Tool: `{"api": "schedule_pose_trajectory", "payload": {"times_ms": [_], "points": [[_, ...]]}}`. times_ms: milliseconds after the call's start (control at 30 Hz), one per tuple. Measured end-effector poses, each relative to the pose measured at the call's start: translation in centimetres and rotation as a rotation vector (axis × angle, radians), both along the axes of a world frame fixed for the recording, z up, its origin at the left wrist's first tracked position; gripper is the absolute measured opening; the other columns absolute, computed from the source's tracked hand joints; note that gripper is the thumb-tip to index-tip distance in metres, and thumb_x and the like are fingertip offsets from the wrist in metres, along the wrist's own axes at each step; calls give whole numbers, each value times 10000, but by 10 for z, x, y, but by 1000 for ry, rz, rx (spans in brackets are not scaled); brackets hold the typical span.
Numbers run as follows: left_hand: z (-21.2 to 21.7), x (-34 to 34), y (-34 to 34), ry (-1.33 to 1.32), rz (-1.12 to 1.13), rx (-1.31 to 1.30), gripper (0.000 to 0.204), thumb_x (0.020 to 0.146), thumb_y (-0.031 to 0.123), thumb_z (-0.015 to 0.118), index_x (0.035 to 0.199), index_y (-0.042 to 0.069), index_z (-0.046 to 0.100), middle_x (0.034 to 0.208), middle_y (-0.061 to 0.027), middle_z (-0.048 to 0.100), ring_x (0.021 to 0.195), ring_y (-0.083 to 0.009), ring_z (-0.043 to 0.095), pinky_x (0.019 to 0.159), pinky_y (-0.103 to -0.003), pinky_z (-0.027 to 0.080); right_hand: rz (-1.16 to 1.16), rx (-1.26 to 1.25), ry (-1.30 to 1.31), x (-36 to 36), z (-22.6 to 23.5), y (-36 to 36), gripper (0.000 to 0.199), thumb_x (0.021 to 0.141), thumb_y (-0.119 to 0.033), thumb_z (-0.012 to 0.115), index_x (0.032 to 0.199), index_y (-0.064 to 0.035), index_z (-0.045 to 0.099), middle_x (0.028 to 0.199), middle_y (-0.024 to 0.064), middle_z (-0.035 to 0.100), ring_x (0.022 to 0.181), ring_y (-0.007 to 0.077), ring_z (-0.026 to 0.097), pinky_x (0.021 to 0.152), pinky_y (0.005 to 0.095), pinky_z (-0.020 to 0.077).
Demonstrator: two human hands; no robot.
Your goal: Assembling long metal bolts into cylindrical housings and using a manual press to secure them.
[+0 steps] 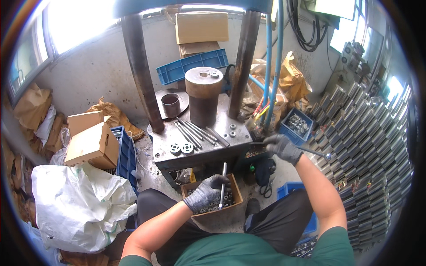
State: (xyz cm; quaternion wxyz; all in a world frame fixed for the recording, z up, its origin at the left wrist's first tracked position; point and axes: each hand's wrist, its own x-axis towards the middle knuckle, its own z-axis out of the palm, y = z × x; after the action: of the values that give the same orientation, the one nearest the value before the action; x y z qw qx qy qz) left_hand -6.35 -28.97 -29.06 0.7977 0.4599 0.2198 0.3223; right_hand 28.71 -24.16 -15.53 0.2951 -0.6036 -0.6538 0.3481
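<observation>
My left hand (207, 191), in a grey glove, is closed around a slim metal shaft (222, 186). The shaft stands nearly upright above a cardboard box (238, 193) of small metal parts between my knees. My right hand (285, 149), also gloved, is closed on a thin metal bar with a shiny round end (318, 154). That hand is off the right corner of the press table (177, 156). On the table lie several metal rods (195, 133), two round slotted discs (181, 148) and small rings (233, 130). Behind them stands a thick steel cylinder (203, 95).
Two steel columns (143, 73) flank the table. A short pipe piece (171, 105) stands at its back left. Stacked metal tubes (355, 146) fill the right side, near a blue bin of parts (296, 125). White sacking (80, 206) and an open carton (92, 144) lie left.
</observation>
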Motion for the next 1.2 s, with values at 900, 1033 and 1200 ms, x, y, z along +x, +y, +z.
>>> {"api": "schedule_pose_trajectory", "payload": {"times_ms": [900, 1033, 1200], "points": [[-71, 9, 15, 604, 265, 133, 225, 1008, 116, 649, 1206, 24, 703, 1050, -52, 715, 931, -105, 631, 840, -285, 536, -685, 512, 17, 18, -84, 167, 268, 1013, -201, 623, 1202, -28, 705, 882, 130, 728, 804, 215, 703, 703, 358, 546], [-75, 6, 17, 750, 264, 81, 210, 1003, 117, 650, 1189, 23, 677, 1038, -44, 704, 976, -115, 617, 898, -294, 518, -588, 387, 330, 22, -98, 172, 369, 983, -119, 630, 1341, -32, 643, 835, 59, 698, 698, 141, 646, 622, 307, 521], [-64, 2, 16, 599, 316, 154, 154, 1032, 126, 611, 1134, 21, 658, 956, -19, 644, 911, -106, 571, 875, -281, 502, -556, 6, 951, 46, -94, 163, 208, 942, -68, 598, 1140, -54, 660, 768, 18, 653, 566, 101, 596, 489, 232, 503]]}}
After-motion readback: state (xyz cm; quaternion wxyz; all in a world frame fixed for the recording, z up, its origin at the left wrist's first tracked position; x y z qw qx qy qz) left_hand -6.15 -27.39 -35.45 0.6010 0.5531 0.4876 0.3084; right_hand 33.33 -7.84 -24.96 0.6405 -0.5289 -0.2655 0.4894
